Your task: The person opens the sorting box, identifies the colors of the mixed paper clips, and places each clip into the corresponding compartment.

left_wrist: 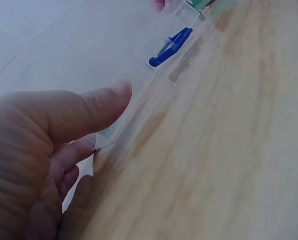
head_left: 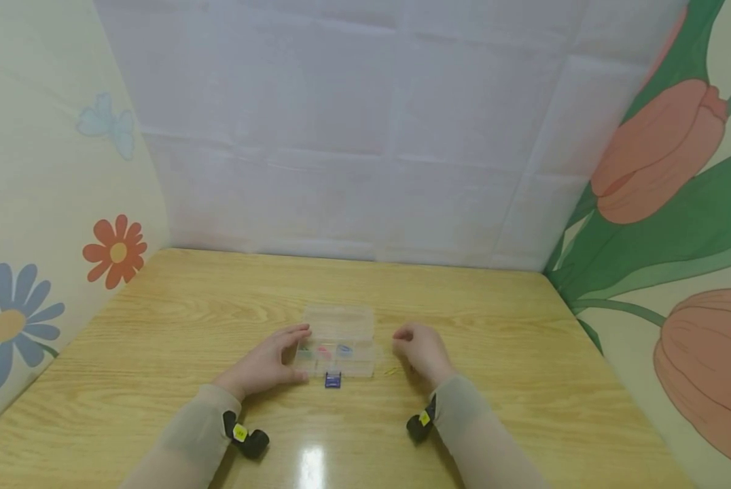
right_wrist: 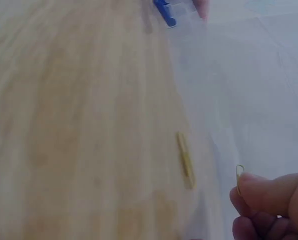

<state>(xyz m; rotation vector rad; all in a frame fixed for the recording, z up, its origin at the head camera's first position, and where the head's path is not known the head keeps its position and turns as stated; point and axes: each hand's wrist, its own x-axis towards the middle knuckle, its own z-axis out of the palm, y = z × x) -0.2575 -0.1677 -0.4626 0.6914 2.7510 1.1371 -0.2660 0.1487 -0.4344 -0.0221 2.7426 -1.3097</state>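
Partly sorted, by the look of it, and far from finished. Kept the clear box [head_left: 341, 370] mid-tabletop [head_left: 524, 380], lid [head_left: 339, 320] thrown open toward the far side. Steadied at its left end by the left hand [head_left: 268, 363], thumb pressed flat against the near wall, fingers loosely spread and gripping nothing. Pinched a gold paper clip [right_wrist: 239, 172] between thumb and fingertip of the right hand [head_left: 420, 350], just right of the box and a little above the wood, not yet over any compartment.

Already dropped into the near row of compartments, as far as could be made out: a green piece [head_left: 305, 352] at the left, a red piece [head_left: 323, 352] in the middle, a blue piece [head_left: 344, 350] to the right. Too blurred to name any of them for certain.

Left outside: a blue binder clip [head_left: 333, 379] touching or just beside the box's near wall, and a second gold clip [right_wrist: 185, 160] lying flat on the wood between box and right hand. Judged about halfway, then, with three pieces in and three to go, counting the one in the pinch.

Tallied: one box, one lid, three coloured pieces inside, one binder clip, two gold paper clips, two hands
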